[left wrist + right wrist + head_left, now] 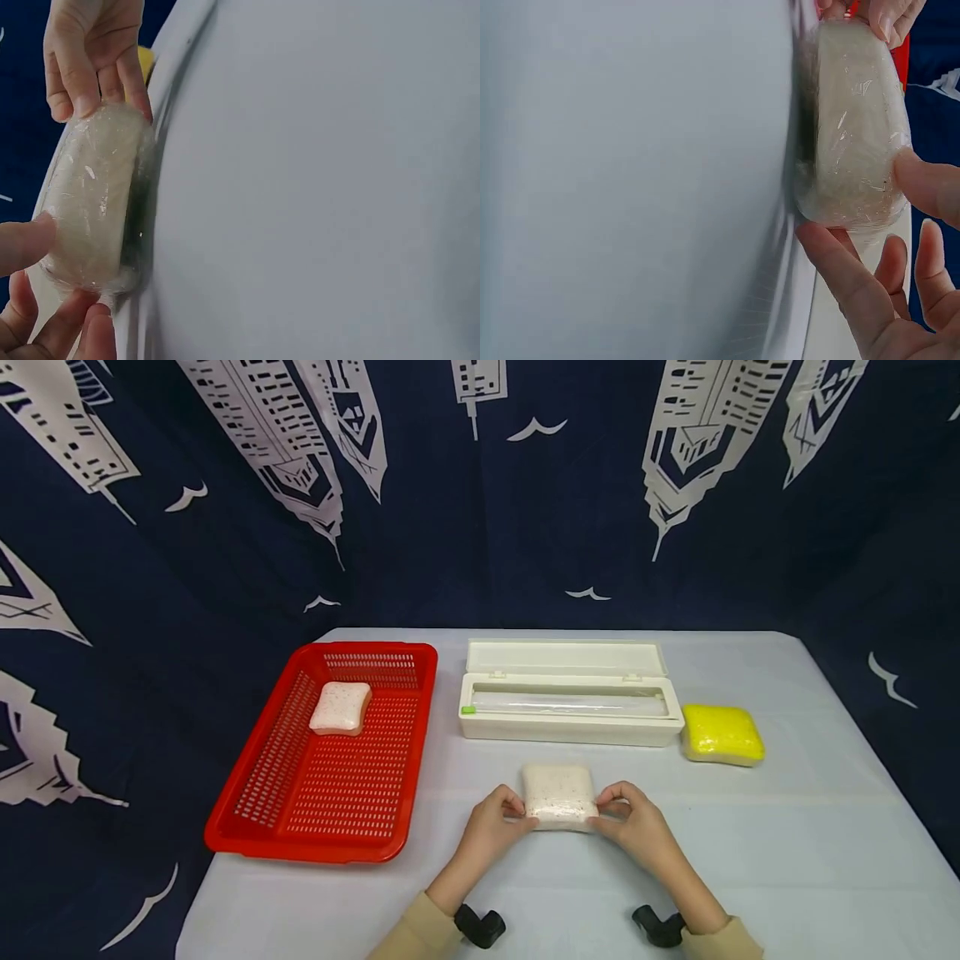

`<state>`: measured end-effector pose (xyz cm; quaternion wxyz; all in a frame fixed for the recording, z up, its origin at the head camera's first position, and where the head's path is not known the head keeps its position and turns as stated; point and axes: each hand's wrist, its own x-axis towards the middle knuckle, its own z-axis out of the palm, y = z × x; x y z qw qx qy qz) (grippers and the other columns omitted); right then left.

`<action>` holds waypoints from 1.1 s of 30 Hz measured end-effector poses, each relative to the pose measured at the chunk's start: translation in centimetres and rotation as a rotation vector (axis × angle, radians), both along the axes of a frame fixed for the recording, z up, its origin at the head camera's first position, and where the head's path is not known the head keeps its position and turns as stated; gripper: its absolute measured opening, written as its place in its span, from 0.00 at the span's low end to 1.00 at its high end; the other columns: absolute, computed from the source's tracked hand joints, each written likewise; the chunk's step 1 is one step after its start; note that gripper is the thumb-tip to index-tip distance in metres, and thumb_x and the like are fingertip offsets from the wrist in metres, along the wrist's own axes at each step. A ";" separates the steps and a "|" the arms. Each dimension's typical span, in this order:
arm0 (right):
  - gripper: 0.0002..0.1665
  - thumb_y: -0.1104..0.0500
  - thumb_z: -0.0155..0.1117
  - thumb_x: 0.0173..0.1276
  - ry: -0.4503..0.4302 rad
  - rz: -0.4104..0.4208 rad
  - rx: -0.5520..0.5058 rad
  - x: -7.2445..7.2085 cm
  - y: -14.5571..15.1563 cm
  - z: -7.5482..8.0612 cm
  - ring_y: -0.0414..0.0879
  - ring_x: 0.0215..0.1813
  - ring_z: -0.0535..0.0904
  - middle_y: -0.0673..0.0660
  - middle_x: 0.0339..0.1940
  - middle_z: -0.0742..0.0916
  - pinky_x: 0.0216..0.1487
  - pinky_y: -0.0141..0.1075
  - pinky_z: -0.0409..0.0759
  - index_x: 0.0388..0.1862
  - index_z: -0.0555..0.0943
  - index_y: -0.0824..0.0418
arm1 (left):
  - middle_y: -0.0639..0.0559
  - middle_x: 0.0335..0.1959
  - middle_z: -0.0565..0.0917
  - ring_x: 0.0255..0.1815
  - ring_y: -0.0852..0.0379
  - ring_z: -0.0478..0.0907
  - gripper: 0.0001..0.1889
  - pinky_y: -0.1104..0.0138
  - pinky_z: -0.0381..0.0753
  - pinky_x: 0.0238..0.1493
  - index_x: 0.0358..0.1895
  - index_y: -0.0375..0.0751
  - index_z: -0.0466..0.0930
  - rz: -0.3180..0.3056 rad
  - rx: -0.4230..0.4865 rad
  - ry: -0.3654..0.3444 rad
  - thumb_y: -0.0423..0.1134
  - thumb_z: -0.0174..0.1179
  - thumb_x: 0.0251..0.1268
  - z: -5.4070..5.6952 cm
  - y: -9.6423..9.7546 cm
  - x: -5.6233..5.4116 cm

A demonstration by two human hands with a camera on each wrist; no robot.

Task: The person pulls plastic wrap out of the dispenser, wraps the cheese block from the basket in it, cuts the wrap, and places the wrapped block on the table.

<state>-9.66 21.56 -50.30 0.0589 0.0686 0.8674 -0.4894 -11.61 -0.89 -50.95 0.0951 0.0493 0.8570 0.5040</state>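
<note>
In the head view a speckled white sponge [559,797] lies on the table at the front middle. Shiny clear film covers it, wrinkled at the ends in the left wrist view, and its underside looks dark green. At one end, my left hand [498,820] pinches it between thumb and fingers. My right hand [633,822] pinches the opposite end, its thumb [928,184] on top and a fingertip low at the end. Behind it stands a white cling film dispenser [570,731], lid raised, with a roll of film inside.
To the left is a red plastic basket [307,852] with another speckled sponge [341,708] in it. A yellow, shiny-wrapped sponge [722,735] sits right beside the dispenser's right end. Dark patterned cloth [487,543] hangs behind the white-covered table [810,827].
</note>
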 end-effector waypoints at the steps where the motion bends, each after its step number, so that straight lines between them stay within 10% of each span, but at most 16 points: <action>1: 0.21 0.65 0.75 0.56 -0.008 0.003 0.002 0.1 0.0 -0.1 0.59 0.56 0.83 0.61 0.48 0.84 0.43 0.33 0.81 0.42 0.73 0.65 | 0.51 0.33 0.83 0.40 0.53 0.81 0.15 0.67 0.77 0.36 0.30 0.41 0.72 -0.002 -0.003 -0.001 0.33 0.73 0.52 0.0 0.0 0.1; 9: 0.46 0.63 0.77 0.55 -0.051 0.068 -0.077 -0.1 0.1 -0.5 0.64 0.62 0.77 0.70 0.60 0.75 0.51 0.37 0.84 0.68 0.63 0.72 | 0.48 0.35 0.81 0.40 0.52 0.79 0.15 0.65 0.78 0.37 0.35 0.39 0.73 -0.023 -0.007 -0.042 0.34 0.73 0.53 -0.4 -0.5 0.0; 15: 0.67 0.54 0.82 0.50 0.000 0.167 0.019 -0.8 -0.3 -0.2 0.70 0.67 0.69 0.75 0.73 0.62 0.56 0.50 0.81 0.77 0.48 0.71 | 0.44 0.41 0.81 0.42 0.50 0.79 0.14 0.61 0.80 0.39 0.45 0.36 0.75 0.105 0.023 -0.018 0.38 0.67 0.61 0.1 -1.9 -0.5; 22: 0.65 0.48 0.83 0.46 0.045 0.237 0.196 -1.9 -1.2 -0.1 0.67 0.67 0.69 0.74 0.69 0.69 0.64 0.61 0.71 0.74 0.57 0.73 | 0.41 0.45 0.83 0.44 0.45 0.82 0.12 0.57 0.82 0.43 0.47 0.33 0.77 0.203 0.050 0.065 0.35 0.64 0.64 0.3 -3.1 -1.1; 33: 0.61 0.50 0.83 0.46 0.070 0.110 0.188 -1.2 1.7 0.9 0.62 0.50 0.82 0.73 0.61 0.76 0.49 0.48 0.84 0.72 0.61 0.71 | 0.39 0.47 0.83 0.44 0.47 0.80 0.16 0.59 0.81 0.43 0.51 0.32 0.75 0.225 0.114 0.048 0.34 0.64 0.64 0.2 -3.6 -1.5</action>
